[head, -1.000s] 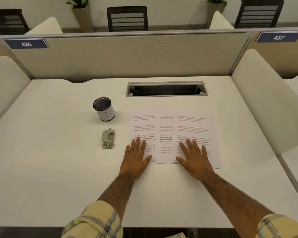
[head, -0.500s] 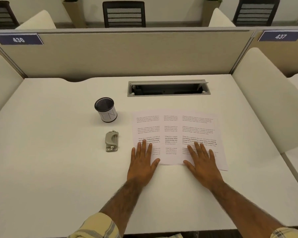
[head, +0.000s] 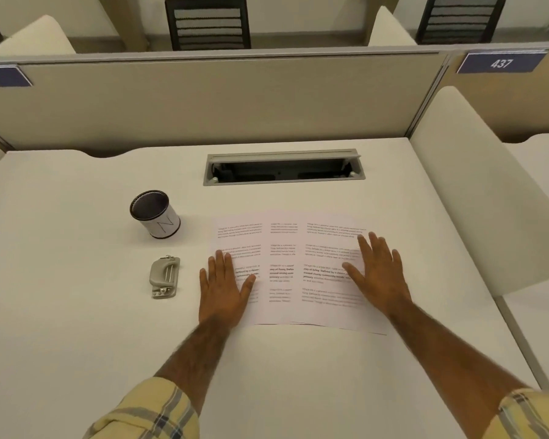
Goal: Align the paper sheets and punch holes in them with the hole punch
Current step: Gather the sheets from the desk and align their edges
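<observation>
Three printed paper sheets [head: 286, 267] lie overlapping and fanned out side by side on the white desk. My left hand [head: 224, 288] rests flat on the left sheet's near left edge, fingers apart. My right hand [head: 377, 274] lies flat on the right sheet, fingers spread toward its right edge. Neither hand grips anything. A small grey hole punch [head: 165, 276] sits on the desk left of the sheets, a short gap from my left hand.
A white pen cup [head: 155, 218] with a dark mesh inside stands behind the punch. A recessed cable tray [head: 284, 168] is set in the desk [head: 76, 327] behind the sheets. Beige partitions [head: 203, 103] close the back and right side.
My right hand has slid farther up and right across the right sheet. My left hand has stayed on the left sheet. The camera has moved closer.
</observation>
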Demonstrator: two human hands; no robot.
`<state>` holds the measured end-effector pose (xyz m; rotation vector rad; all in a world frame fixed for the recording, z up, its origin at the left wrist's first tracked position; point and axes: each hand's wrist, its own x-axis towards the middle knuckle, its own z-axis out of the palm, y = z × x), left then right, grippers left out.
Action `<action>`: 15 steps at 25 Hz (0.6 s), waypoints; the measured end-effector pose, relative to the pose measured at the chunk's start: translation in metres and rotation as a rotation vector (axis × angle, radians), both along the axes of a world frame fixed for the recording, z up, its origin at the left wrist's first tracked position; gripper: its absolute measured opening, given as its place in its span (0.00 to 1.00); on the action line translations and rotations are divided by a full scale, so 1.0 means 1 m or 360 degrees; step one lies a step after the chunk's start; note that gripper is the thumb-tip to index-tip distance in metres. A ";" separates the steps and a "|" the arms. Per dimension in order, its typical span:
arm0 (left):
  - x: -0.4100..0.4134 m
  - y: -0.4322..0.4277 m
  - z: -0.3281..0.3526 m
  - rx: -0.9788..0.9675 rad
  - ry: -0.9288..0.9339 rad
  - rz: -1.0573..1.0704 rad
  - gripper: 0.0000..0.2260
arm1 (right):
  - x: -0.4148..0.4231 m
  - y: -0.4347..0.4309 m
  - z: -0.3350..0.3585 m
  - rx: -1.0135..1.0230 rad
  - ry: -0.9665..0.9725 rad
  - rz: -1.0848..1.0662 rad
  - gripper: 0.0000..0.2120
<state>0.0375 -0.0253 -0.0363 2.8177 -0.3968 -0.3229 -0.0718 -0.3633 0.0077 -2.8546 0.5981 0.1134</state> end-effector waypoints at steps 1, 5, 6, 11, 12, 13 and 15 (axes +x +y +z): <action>-0.001 -0.003 -0.001 0.0026 0.0001 0.0006 0.41 | 0.012 -0.013 0.000 0.0030 0.0011 -0.0028 0.41; -0.008 -0.026 0.001 0.0034 -0.0003 0.0088 0.39 | 0.038 -0.045 -0.010 0.0080 0.0124 -0.0007 0.44; -0.007 -0.030 0.003 0.0017 -0.0015 0.0113 0.39 | 0.043 -0.049 -0.011 0.0082 0.0140 0.0012 0.45; 0.003 -0.040 0.007 0.0014 -0.0066 0.0003 0.40 | 0.069 -0.068 -0.002 0.0185 0.0243 -0.0001 0.50; 0.003 -0.043 0.006 0.0040 -0.0076 -0.0051 0.39 | 0.071 -0.069 -0.002 0.0177 0.0282 0.0020 0.50; 0.001 -0.047 0.005 0.0057 -0.0082 -0.0097 0.39 | 0.072 -0.069 -0.002 0.0169 0.0317 0.0044 0.51; -0.002 -0.051 0.001 0.0050 -0.0081 -0.0129 0.38 | 0.072 -0.063 -0.005 0.0169 0.0328 0.0058 0.50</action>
